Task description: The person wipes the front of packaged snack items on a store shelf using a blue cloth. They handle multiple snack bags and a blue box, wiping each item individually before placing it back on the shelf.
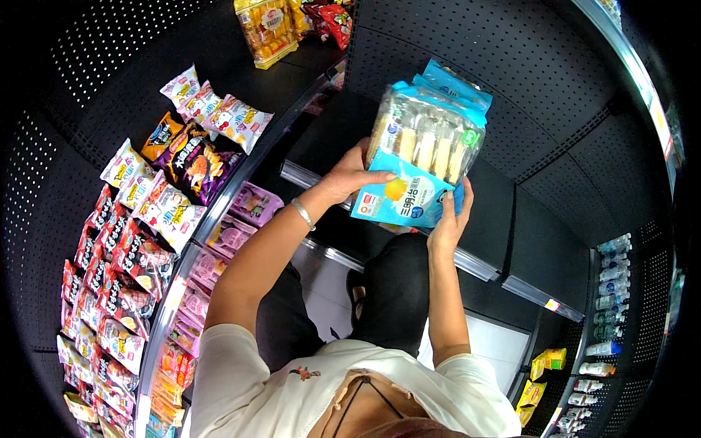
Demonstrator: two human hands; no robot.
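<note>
My left hand grips the left side of a clear and light-blue bag of wrapped pale snacks, its thumb lying across the printed blue front. At the lower right of the same bag, my right hand holds on with thumb and fingers. Behind it show the blue tops of more such bags, stacked close against it; how many is hidden. The bags are above a black shelf board, tilted towards me. Whether the rear bags touch the shelf cannot be seen.
Snack bags line the curved-looking left shelf, with pink and purple packs one level below. A yellow pack lies on the far shelf. Bottles stand at right. My knee is close to the shelf's metal front edge.
</note>
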